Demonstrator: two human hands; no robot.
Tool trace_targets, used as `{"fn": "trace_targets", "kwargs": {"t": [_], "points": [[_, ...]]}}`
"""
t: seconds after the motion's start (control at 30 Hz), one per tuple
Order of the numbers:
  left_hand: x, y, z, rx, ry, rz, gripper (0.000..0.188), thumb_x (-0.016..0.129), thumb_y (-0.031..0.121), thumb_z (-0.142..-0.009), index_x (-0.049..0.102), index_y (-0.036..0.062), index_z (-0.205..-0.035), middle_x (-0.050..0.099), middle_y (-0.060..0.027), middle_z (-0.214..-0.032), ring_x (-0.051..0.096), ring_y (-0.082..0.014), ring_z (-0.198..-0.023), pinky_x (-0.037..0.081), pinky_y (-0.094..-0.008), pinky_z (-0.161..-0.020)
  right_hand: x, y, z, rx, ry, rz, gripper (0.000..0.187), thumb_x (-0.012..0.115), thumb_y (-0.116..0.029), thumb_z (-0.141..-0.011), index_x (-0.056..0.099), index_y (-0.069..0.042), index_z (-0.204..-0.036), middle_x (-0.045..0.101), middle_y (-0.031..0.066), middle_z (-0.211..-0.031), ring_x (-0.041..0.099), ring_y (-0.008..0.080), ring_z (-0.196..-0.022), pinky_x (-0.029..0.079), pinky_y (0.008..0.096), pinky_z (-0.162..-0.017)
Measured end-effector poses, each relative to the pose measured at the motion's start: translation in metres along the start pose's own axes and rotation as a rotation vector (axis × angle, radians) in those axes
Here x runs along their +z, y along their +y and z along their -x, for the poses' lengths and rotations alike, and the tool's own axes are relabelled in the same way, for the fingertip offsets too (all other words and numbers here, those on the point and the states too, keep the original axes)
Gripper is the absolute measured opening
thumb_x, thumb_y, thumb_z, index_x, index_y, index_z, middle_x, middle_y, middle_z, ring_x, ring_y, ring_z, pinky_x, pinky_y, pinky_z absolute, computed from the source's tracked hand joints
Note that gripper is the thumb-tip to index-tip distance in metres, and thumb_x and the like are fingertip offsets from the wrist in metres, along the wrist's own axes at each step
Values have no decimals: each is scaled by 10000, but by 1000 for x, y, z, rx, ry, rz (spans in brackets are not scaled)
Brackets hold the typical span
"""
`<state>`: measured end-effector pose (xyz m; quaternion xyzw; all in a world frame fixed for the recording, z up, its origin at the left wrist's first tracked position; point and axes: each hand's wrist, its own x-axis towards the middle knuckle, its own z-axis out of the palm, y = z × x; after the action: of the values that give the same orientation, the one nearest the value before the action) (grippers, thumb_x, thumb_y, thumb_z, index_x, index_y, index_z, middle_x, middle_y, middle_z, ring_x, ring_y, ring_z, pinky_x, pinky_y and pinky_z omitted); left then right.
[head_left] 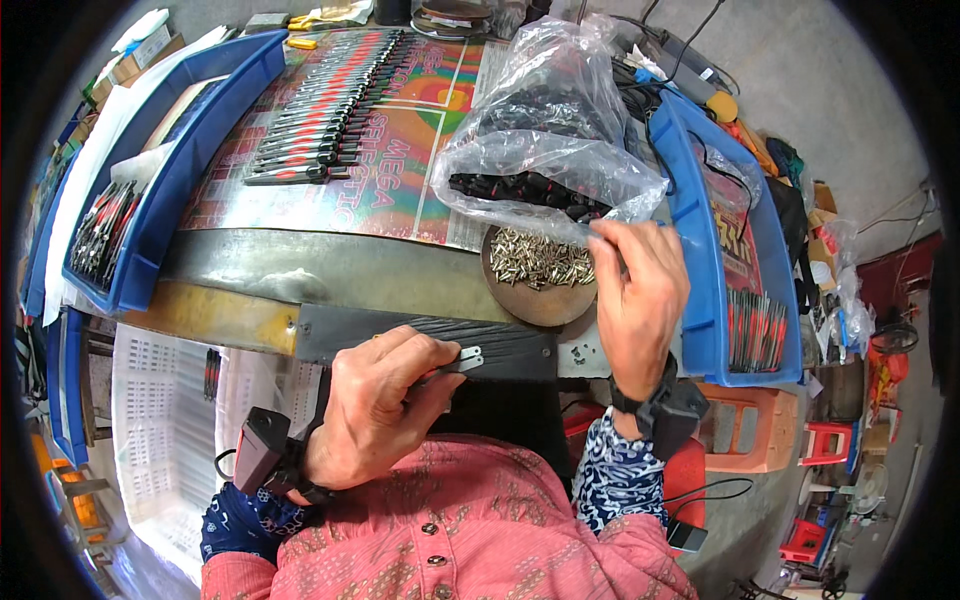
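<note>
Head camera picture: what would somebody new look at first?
Probably the long row of red, black and silver pen-like sticks, up and left of the middle. Next, the shiny heap of tiny metal pieces on the round brown dish, just below the big clear bag of black things. Below the middle, the left hand holds a small flat silvery piece.

Your counter (390, 262) has a worn metal top that catches the light. On your right, an orange plastic stool or crate (782, 428) stands on grey floor (740, 545); farther out you have small red stools (828, 429) and a pale fan (870, 488). Plain grey surface (800, 70), wall or floor unclear, spreads beyond.
</note>
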<state>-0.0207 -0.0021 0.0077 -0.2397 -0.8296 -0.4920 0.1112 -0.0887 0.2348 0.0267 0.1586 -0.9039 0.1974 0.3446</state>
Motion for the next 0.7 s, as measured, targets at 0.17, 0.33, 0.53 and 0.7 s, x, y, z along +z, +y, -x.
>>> {"fn": "trace_targets", "kwargs": {"t": [0.17,0.33,0.53,0.7], "points": [[-4,-7,-3,-5,27,-7,202,749,-36,-755,657,-23,-934,637,-123,-765,623,-207,-608,483,-284,-562,19,17,-24,-91,-65,167,156,704,-12,-780,704,-33,-935,626,82,-878,548,294,-884,454,400,-781],[-9,-12,-2,-32,18,-11,203,748,-36,-751,658,-24,-933,639,-129,-766,625,-212,-614,487,-289,-566,34,28,-32,-132,-208,319,181,726,-16,-747,725,-61,-923,587,75,-870,534,287,-903,445,409,-777],[-9,-16,-2,-53,1,17,204,744,-41,-750,658,-28,-934,635,-130,-765,626,-213,-620,490,-292,-570,42,35,-33,-157,-228,351,77,597,-101,-798,646,-46,-779,561,120,-826,522,319,-898,407,453,-733],[-9,-16,0,-50,6,31,202,743,-40,-752,654,-31,-933,635,-130,-769,629,-218,-624,496,-294,-573,42,39,-37,-175,-259,340,46,605,-85,-790,617,-41,-791,561,118,-842,525,324,-906,413,458,-746]]}}
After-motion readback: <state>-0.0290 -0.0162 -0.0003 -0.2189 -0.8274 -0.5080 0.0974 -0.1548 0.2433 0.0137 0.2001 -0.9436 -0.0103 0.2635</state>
